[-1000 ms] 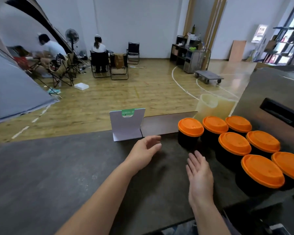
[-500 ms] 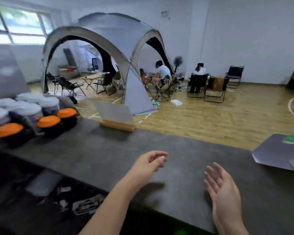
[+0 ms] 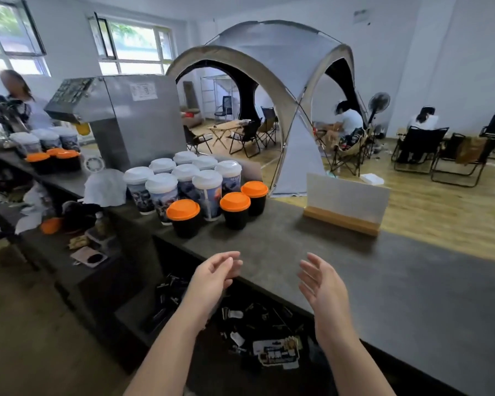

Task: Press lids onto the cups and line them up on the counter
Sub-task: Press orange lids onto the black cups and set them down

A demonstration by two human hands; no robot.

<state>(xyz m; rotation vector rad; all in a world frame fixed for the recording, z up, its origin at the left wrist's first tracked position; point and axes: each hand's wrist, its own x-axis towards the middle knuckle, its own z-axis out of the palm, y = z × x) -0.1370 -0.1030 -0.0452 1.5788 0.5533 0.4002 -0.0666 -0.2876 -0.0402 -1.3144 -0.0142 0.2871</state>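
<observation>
Three black cups with orange lids (image 3: pixel 235 205) stand on the dark counter (image 3: pixel 355 270) to the left of centre. Behind them is a cluster of several tall printed cups with white lids (image 3: pixel 183 178). More orange-lidded black cups (image 3: pixel 53 160) and white-lidded cups sit farther left on the counter. My left hand (image 3: pixel 215 277) hovers over the counter's near edge, fingers loosely curled, holding nothing. My right hand (image 3: pixel 322 284) is beside it, palm turned inward, fingers relaxed and empty. Both hands are well short of the nearest cups.
A steel machine (image 3: pixel 120 115) stands behind the cups. A white sign in a wooden base (image 3: pixel 345 202) sits on the counter to the right. A crumpled white bag (image 3: pixel 105 188) lies left of the cups. A lower shelf with clutter (image 3: pixel 255 332) runs under the counter. A person (image 3: pixel 20 98) stands far left.
The view has swung left, from the orange-lidded cups beside a steel box to this other group of cups. Both hands stayed empty and lifted off the counter.
</observation>
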